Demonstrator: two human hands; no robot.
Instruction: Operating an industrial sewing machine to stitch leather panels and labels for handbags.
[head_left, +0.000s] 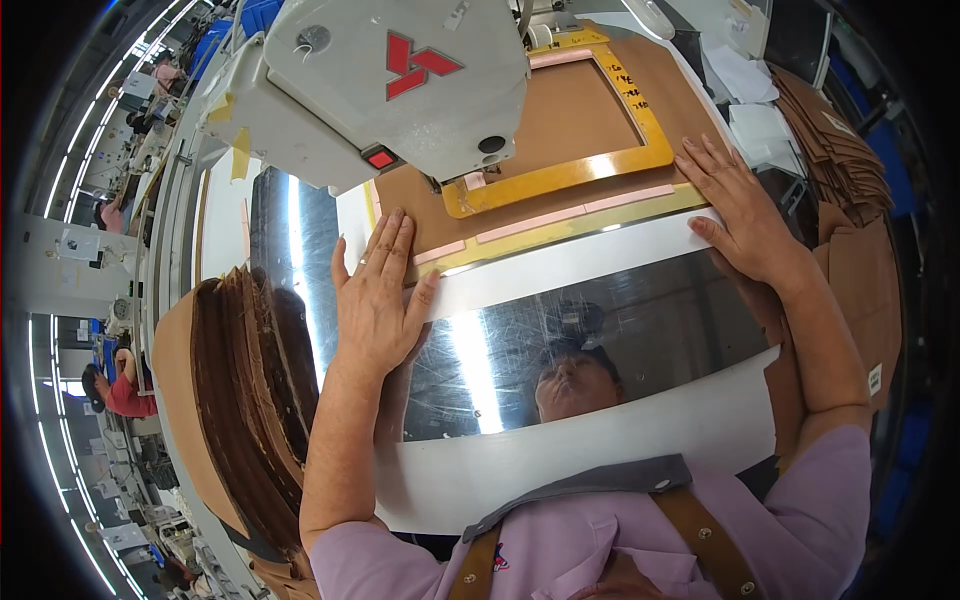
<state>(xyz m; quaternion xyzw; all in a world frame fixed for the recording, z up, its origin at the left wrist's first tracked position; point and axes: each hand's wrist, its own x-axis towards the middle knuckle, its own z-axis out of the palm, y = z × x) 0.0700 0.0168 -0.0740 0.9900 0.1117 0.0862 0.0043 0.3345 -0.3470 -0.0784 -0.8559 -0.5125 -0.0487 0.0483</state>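
My left hand (378, 295) lies flat with its fingers spread at the near left corner of a brown leather-like sheet (430, 215). At the sheet's near right corner rests my right hand (735, 210), fingers stretched out and apart. Between them runs a yellowish edge strip (600, 218) with pink pads along it. On the sheet sits a yellow rectangular frame (570, 183) with handwriting on its right side. The head of a large grey sewing machine (400, 100) with a red emblem hangs over the frame's left part and hides it. Neither hand holds anything.
A shiny metal plate (640, 340) on a white surface reflects light before me. At the left stands a stack of brown pieces (235, 370); more brown pieces (830, 140) are piled at the right, near white papers (760, 135). Other people sit far left.
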